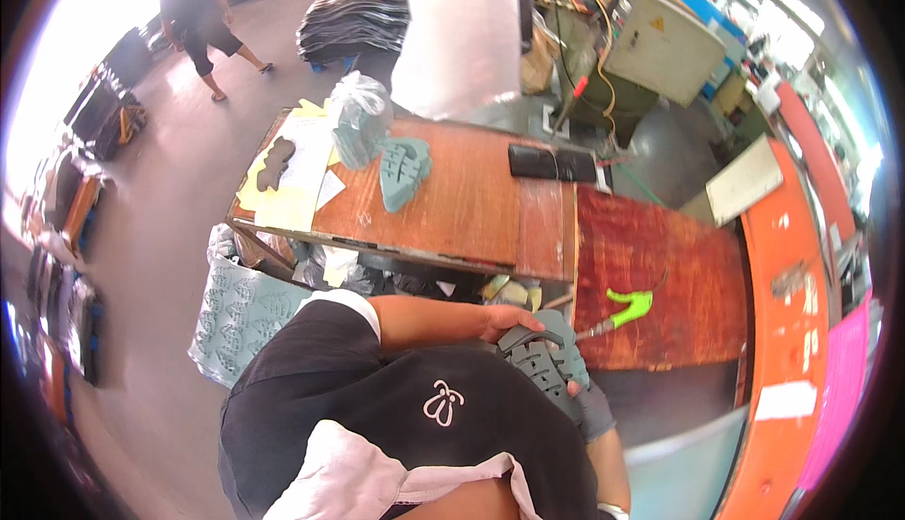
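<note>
Close to my chest, my left hand (514, 320) grips the upper edge of a dark grey slotted foam piece (535, 367). A lighter grey-green piece (571, 352) lies against it; whether the two are joined I cannot tell. My right hand (594, 411), in a grey glove with a bare fingertip showing, is closed around the lower right side of the pieces. A lime-green air gun (630, 307) lies just beyond my hands on a red-brown board (688, 265). Another grey-green slotted piece (403, 173) rests on the wooden table (462, 209).
On the table are a plastic bag of pieces (358, 124), yellow and white papers (292, 195) with a dark brown piece (275, 164), and a black case (551, 163). An orange machine frame (787, 265) stands right. A patterned grey-green sheet (243, 308) sits left. A person (198, 16) walks far left.
</note>
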`<state>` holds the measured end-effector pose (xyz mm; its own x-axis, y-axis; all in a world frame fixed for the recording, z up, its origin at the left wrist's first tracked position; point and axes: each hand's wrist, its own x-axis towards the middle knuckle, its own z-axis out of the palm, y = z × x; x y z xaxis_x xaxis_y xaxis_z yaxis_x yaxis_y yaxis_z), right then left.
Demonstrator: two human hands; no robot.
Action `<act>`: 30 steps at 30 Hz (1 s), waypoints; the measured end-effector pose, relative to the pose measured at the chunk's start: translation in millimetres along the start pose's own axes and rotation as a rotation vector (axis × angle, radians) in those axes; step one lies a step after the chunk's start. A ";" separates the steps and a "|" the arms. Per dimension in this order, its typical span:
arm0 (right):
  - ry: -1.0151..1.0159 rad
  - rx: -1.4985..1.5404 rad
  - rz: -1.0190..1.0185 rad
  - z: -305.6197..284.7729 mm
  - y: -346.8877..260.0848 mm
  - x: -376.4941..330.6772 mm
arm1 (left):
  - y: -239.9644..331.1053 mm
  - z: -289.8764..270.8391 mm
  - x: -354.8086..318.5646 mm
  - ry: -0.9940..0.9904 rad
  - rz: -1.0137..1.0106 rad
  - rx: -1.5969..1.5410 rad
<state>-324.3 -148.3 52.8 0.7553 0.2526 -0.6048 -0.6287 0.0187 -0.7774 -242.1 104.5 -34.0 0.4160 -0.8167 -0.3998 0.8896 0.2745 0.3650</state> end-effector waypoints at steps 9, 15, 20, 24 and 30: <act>0.001 -0.157 0.021 105.9 -31.1 135.9 | 88.0 -139.4 -62.1 0.144 -0.034 0.057; -0.039 -0.038 0.071 245.9 -66.5 232.8 | 195.5 -217.0 -175.6 0.352 0.196 0.098; -0.103 0.202 -0.054 360.7 -79.6 315.3 | 317.1 -256.9 -248.7 0.576 0.398 0.366; -0.197 0.409 0.056 416.8 -56.4 373.4 | 372.1 -304.6 -250.8 0.676 0.200 0.745; -0.109 0.168 0.171 423.8 -35.4 399.3 | 370.2 -345.5 -228.2 0.728 0.129 0.845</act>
<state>-78.9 361.9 -87.9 0.6168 0.3681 -0.6957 -0.7743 0.1246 -0.6205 57.4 567.9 -98.2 0.7527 -0.2396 -0.6132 0.5337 -0.3232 0.7815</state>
